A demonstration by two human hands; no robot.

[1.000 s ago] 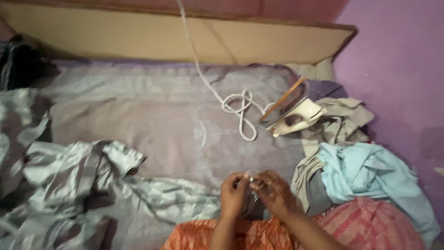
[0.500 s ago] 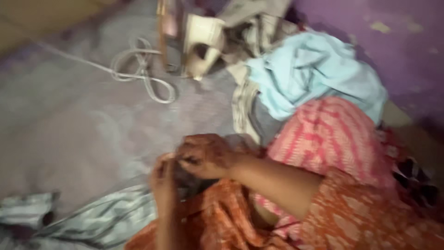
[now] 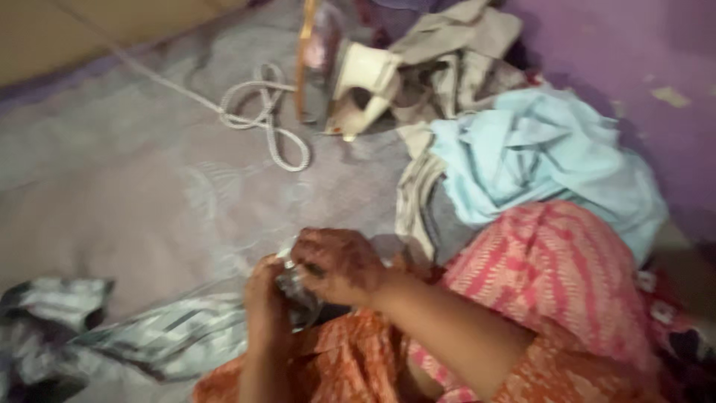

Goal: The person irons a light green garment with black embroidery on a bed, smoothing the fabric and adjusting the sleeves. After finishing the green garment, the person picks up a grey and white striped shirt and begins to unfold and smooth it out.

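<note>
Both hands are meeting low in the frame, just left of centre: the right hand is curling over from the right, fingers closed onto a small, shiny object, while the left hand is pinching it from below. To my eye, this fiddly bit is going best with the piece kept steady against the striped grey cloth and the fingertips doing the work. It is looking glassy or metallic, blurred. An iron is standing at top centre beside its looped cord.
</note>
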